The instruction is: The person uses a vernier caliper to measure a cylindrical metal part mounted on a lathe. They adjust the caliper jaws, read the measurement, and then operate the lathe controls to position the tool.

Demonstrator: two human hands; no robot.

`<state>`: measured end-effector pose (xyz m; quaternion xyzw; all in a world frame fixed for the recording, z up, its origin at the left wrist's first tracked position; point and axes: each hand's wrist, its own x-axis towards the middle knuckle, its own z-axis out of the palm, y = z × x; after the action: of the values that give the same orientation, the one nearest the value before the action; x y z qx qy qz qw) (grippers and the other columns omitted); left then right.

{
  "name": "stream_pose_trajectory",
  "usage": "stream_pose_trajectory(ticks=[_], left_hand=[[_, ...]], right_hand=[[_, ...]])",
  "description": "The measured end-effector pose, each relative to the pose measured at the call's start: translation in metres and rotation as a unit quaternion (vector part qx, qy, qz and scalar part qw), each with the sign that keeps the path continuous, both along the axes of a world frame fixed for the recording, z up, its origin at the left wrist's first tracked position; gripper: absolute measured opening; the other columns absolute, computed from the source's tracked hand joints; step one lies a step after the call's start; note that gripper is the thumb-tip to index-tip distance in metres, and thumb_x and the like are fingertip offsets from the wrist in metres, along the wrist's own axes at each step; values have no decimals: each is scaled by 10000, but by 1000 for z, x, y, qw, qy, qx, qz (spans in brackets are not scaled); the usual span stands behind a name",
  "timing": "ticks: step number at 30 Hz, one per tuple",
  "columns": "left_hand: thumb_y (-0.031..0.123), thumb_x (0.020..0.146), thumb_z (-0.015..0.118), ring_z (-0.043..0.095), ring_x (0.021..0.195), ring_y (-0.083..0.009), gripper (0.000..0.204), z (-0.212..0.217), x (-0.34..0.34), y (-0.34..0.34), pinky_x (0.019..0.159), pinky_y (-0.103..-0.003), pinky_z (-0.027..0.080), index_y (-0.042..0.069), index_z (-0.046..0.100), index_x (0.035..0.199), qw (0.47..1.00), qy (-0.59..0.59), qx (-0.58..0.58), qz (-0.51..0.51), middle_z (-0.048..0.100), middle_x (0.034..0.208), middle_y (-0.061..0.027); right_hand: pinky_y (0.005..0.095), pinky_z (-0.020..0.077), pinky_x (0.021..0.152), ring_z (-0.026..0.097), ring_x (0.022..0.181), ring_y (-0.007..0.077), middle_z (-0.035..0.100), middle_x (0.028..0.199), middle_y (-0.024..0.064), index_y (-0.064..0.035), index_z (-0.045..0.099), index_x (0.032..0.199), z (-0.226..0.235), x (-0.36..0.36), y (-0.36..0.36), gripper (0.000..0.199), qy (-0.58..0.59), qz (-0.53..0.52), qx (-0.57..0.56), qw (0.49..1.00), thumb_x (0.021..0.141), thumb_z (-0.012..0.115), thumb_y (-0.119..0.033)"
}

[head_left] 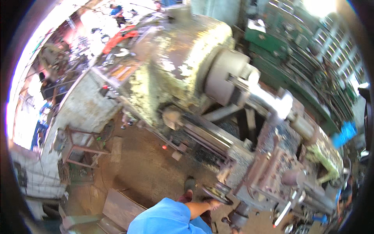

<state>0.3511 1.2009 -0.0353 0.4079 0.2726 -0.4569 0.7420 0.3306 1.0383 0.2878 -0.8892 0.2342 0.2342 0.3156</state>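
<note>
A large lathe (171,54) with worn, flaking paint fills the middle of the view, which is smeared by motion. My left hand (214,203) comes from a blue sleeve and is closed at the rim of a handwheel (217,195) on the lathe's carriage. In the grey chuck (226,76) sits a bright, shiny metal workpiece (269,99), reaching right towards the tailstock end. Dark metal chips (280,136) lie on the carriage (265,167). A lever with a pale grip (284,212) sticks out near me. At the lower edge, a small patch may be my right hand; its fingers are hidden.
Behind stands a green machine (272,46). A blue cloth or glove (344,134) is at the tailstock end. On the left are a rusty metal frame (83,150), a low wall (83,99) and people (46,89) farther off. A brown panel (122,208) lies beside me.
</note>
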Motion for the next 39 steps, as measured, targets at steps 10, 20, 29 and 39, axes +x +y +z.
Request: stream_pose_trajectory(ticks=[10,20,29,39], left_hand=[[453,865,715,305,524,-72,268,40,15,10,469,-268,224,199,655,924,996,64,-56,-28,329,623,75],[337,958,618,408,499,-109,208,-5,-12,10,439,-278,295,158,585,858,999,-9,5,45,477,664,46],[271,948,648,302,454,-99,386,110,14,-13,457,-277,262,191,415,651,988,96,-120,9,335,564,52],[360,935,642,675,771,-234,364,91,6,166,677,-401,531,14,721,1018,940,-97,319,-75,722,915,-145]], right_hand=[[457,500,670,668,781,367,683,806,231,22,710,912,11,-14,22,404,42,25,-15,999,963,577,-356],[515,506,732,674,862,447,677,844,317,53,699,961,19,-30,-4,467,74,9,16,997,954,585,-399],[453,499,665,668,674,266,710,754,220,37,722,871,-22,-51,7,275,-55,-60,56,995,909,647,-224],[298,357,415,492,462,102,572,575,22,-37,724,923,-40,-32,65,271,179,-9,361,915,1018,533,-205]])
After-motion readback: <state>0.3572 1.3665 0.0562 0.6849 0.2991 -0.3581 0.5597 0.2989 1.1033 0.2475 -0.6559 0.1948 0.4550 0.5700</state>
